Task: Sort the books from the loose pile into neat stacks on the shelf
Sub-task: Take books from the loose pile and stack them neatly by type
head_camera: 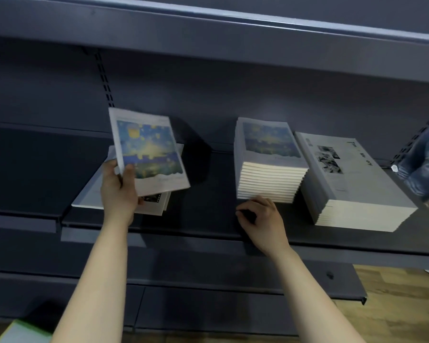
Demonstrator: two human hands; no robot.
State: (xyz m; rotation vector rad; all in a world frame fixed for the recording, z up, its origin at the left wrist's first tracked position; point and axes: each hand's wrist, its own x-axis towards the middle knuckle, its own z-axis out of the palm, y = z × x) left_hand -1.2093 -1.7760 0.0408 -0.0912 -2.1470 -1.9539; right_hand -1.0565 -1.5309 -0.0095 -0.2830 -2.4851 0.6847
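My left hand [119,191] grips the lower left corner of a book with a blue and yellow painted cover [150,149], lifted and tilted above the loose pile [92,196] on the left of the dark shelf [203,206]. A neat stack with the same painted cover [268,164] stands right of centre. Beside it, a taller-footprint stack of grey books with a black-and-white photo cover [349,184] sits at the right. My right hand [263,219] rests with curled fingers on the shelf just in front of the painted stack, holding nothing.
An upper shelf [208,38] overhangs the work area. A lower shelf [233,280] juts out below. At the far right, a person in blue denim [426,157] stands by the shelf end. Wooden floor [394,313] shows at the bottom right.
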